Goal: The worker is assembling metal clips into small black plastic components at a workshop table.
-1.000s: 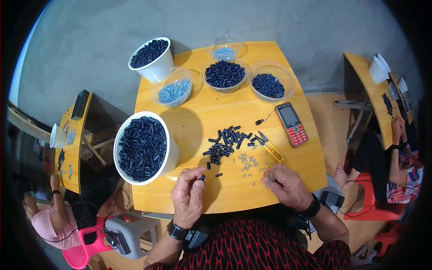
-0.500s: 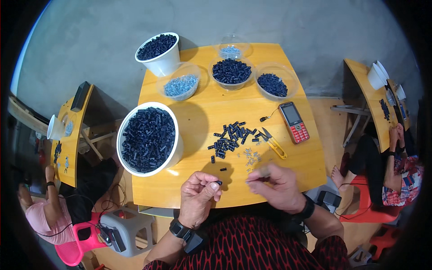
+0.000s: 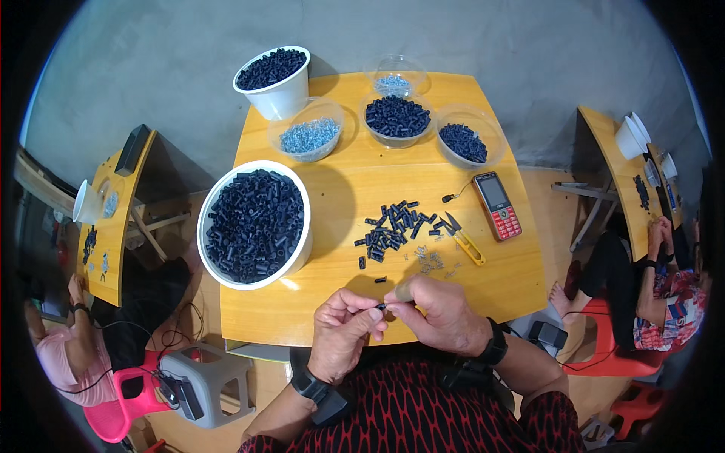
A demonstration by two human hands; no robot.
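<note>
At the table's near edge, my left hand (image 3: 341, 332) pinches a small black plastic sleeve (image 3: 381, 306) between thumb and finger. My right hand (image 3: 445, 317) meets it there, thumb and forefinger pressed together at the sleeve's end; whatever they hold is too small to make out. A tan cover wraps one right finger. Just beyond my hands lies a single black sleeve (image 3: 381, 279). Farther off is a loose pile of black sleeves (image 3: 394, 230), with scattered small metal screws (image 3: 430, 261) beside it.
Yellow-handled snips (image 3: 468, 245) and a red phone (image 3: 497, 208) lie to the right. White buckets of black pieces (image 3: 308, 245) (image 3: 287, 102) stand left. Clear bowls (image 3: 302, 156) (image 3: 393, 143) hold metal and black parts at the back. Co-workers sit at tables on both sides.
My right hand has moved left from above the screws to meet the left hand at the black sleeve. The left hand still holds the sleeve. The view has shifted slightly.
</note>
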